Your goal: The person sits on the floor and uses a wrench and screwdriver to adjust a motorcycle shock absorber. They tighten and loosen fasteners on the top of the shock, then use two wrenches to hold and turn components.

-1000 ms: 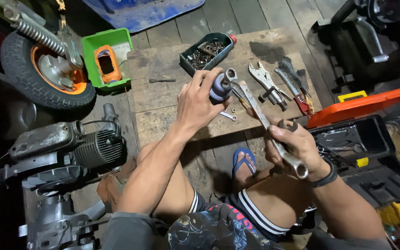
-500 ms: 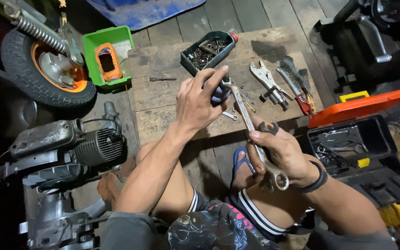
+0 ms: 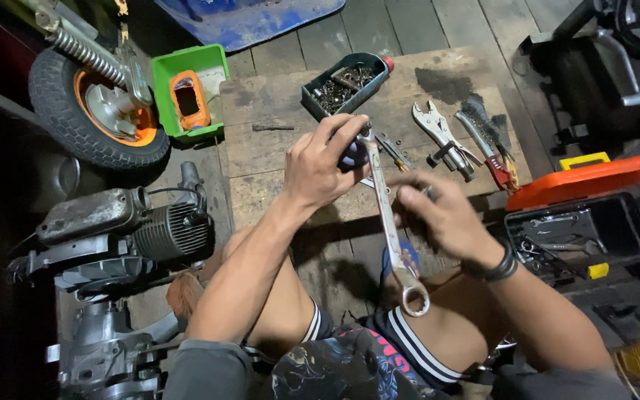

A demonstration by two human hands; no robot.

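My left hand [image 3: 325, 164] is closed around a small dark round part [image 3: 351, 154] above the wooden board [image 3: 275, 159]. My right hand [image 3: 446, 218] grips the shaft of a long silver combination wrench [image 3: 390, 222]. The wrench's upper end sits on the dark part at my left fingertips. Its ring end hangs down over my right thigh. A dark band circles my right wrist.
A green tin of nuts and bolts [image 3: 344, 83], locking pliers [image 3: 442, 137] and a wire brush [image 3: 490, 137] lie on the board. A green tray [image 3: 187, 92] and small wheel [image 3: 90, 111] are at left. An engine [image 3: 124, 233] stands beside my left knee, an open toolbox [image 3: 579, 230] at right.
My right hand slid up the wrench and swung it more upright, its top end staying on the part in my left hand. The left hand barely moved.
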